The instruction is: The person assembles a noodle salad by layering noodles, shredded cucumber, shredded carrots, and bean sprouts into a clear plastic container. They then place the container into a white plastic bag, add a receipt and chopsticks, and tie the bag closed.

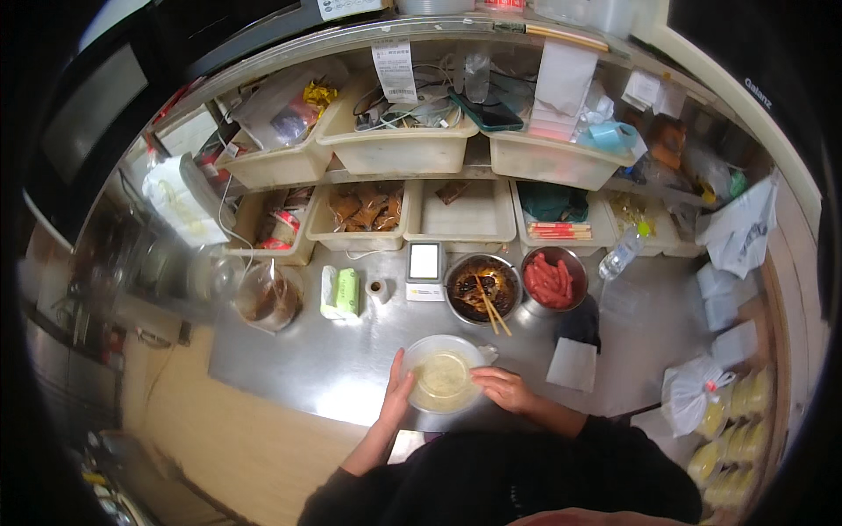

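A round translucent plastic bowl (419, 353) sits at the near edge of the steel counter, between my two hands. Its base looks pale yellowish; whether anything lies inside I cannot tell. My left hand (397, 393) is closed on its left rim, thumb uppermost. On the right side my right hand (507, 388) grips the rim with fingers bent over it. Just beyond stands a metal bowl (453, 300) of dark, oily sauce with wooden chopsticks (493, 307) resting in it. Beside that, another metal bowl (583, 294) is filled with red sausages (549, 279).
Along the back of the steel counter (360, 359) are a green-and-white packet (340, 292), a small display device (424, 270) and a clear bottle (621, 256). A white card (572, 365) lies right of my hands. Shelves with white bins (399, 149) rise behind.
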### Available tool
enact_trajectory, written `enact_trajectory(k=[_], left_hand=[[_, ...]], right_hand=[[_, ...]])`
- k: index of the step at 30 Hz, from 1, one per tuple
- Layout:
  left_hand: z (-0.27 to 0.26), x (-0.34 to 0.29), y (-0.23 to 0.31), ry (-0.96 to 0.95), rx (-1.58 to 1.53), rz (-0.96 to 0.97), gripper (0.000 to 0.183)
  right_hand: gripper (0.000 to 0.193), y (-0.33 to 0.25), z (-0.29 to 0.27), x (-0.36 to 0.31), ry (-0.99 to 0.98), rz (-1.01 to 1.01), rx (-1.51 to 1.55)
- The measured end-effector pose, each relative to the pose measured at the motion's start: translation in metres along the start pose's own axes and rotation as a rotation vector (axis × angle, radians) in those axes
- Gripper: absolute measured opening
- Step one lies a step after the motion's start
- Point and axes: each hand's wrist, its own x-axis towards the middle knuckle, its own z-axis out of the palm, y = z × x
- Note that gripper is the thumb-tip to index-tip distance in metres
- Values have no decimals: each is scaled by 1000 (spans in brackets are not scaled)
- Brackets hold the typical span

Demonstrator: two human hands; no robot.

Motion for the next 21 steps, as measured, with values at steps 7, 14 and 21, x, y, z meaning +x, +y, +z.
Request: enact_trajectory(k=[7,14,21], left_hand=[[-110,12,-19,65,101,83,63],[-140,16,-22,255,475,221,60],[-132,12,-21,149,267,90,32]], right_hand=[[43,23,97,65,-92,-13,55],[61,19,133,89,124,254,152],[43,80,128,119,106,709,885]])
